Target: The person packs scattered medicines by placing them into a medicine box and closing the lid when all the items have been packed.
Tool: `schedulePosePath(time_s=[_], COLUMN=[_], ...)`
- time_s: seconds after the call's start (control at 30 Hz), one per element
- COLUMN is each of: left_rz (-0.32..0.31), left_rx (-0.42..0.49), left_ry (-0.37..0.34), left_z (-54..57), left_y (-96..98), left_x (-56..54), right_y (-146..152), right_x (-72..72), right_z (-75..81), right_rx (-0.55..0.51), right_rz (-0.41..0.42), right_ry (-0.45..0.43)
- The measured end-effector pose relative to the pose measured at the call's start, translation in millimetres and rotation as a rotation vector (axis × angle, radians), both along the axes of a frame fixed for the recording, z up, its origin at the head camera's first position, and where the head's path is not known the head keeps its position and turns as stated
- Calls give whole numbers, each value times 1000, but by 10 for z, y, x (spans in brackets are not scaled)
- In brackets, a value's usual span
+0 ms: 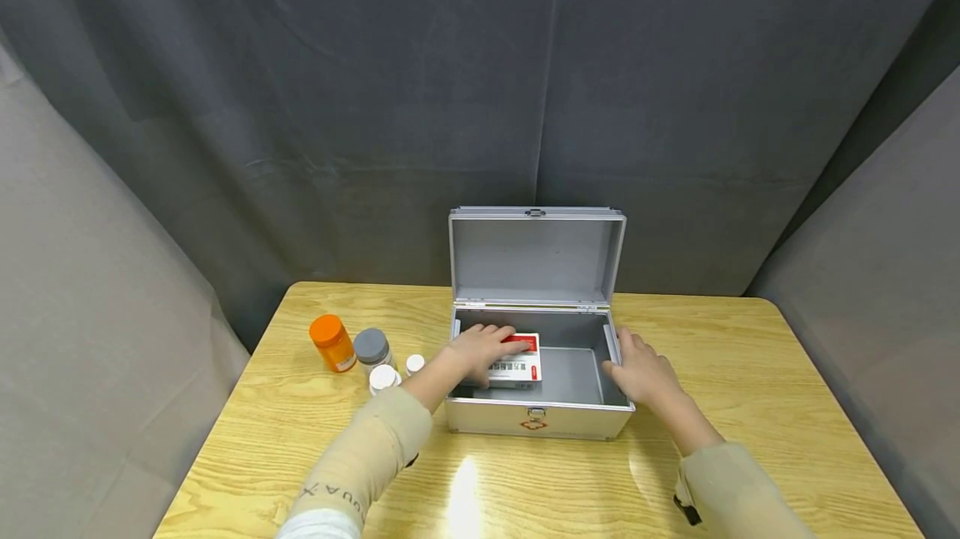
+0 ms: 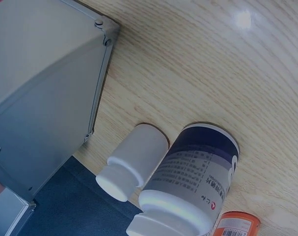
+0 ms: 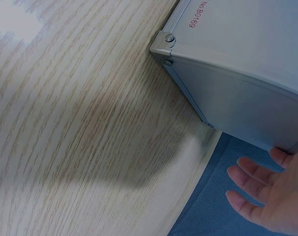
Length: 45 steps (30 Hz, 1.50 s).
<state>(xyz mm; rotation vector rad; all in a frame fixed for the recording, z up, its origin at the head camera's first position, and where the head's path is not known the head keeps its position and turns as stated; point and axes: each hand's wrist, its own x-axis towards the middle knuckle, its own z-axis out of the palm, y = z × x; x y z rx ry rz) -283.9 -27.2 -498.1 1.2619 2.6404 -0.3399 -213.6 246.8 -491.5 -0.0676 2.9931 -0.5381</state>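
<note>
An aluminium first-aid case [image 1: 540, 421] stands on the table with its lid [image 1: 536, 260] raised. Inside its left half is a white and red medicine box [image 1: 517, 368]. My left hand [image 1: 480, 351] reaches over the case's left wall and holds that box by its left part, fingers across the top and thumb at the near side. My right hand [image 1: 643, 368] pinches the case's right wall, thumb over the rim and a fingertip against the outer side. In the right wrist view the other fingers [image 3: 247, 179] are spread loosely beside the case.
Left of the case stand an orange bottle [image 1: 332, 343], a grey-capped bottle [image 1: 372, 346] and two white-capped bottles, one larger [image 1: 384, 378] and one small [image 1: 415, 363]. A dark curtain [image 1: 375, 106] hangs behind the wooden table [image 1: 705, 339].
</note>
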Motion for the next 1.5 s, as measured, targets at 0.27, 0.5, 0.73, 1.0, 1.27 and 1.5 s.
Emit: schedulePosePath(time_s=[0.27,0.5,0.73,1.0,1.27,1.5], left_rz=[-10,-8,-31,7,29,32], left_rx=[9,21,12,24,16,8], left_ry=[21,8,48,44,41,45], left_z=[-11,-16,-17,-10,-4,-11], left_y=[6,3,6,7,12,20], left_x=[1,-1,10,20,32,41], right_y=[5,5,5,4,8,2], right_x=[-3,-8,-11,-11,-3,1], right_z=[-9,-12,-17,-16,-15,-7], right_rx=[-1,-5,-3,5,7,18], right_rz=[-1,-2,-5,-1,2,6], right_ry=[1,-2,-10,-4,4,12])
